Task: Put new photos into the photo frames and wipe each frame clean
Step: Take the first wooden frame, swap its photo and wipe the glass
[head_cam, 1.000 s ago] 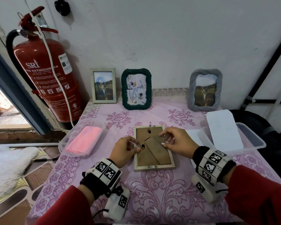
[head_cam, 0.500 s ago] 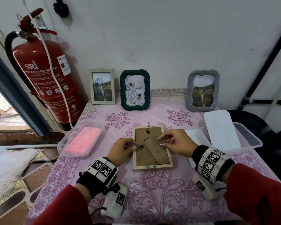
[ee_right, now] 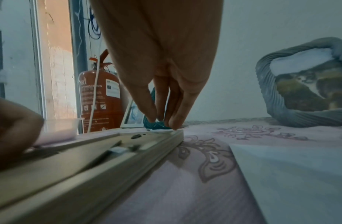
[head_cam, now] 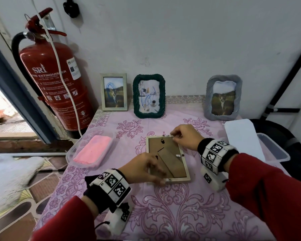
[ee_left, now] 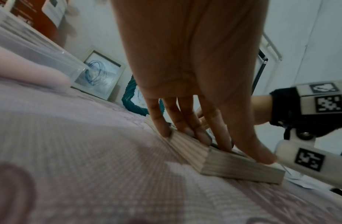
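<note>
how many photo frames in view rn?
4. Three stand at the wall: white frame, green frame, grey frame. The fourth, a wooden frame, lies face down under both hands. None seem hidden.

a red fire extinguisher [head_cam: 55, 84] stands beside the table [head_cam: 181, 214].

Looking along the right hand [ee_right: 156, 63], fingertips [ee_right: 176, 121] pinching something small and white at the far corner of the pale frame [ee_right: 101, 160], lying back-up on the pink floral cloth [ee_right: 204, 189]. Left hand [ee_right: 13, 130] blurry at left edge. Grey frame [ee_right: 300, 84] upright at right, red extinguisher [ee_right: 99, 98] behind.
</note>
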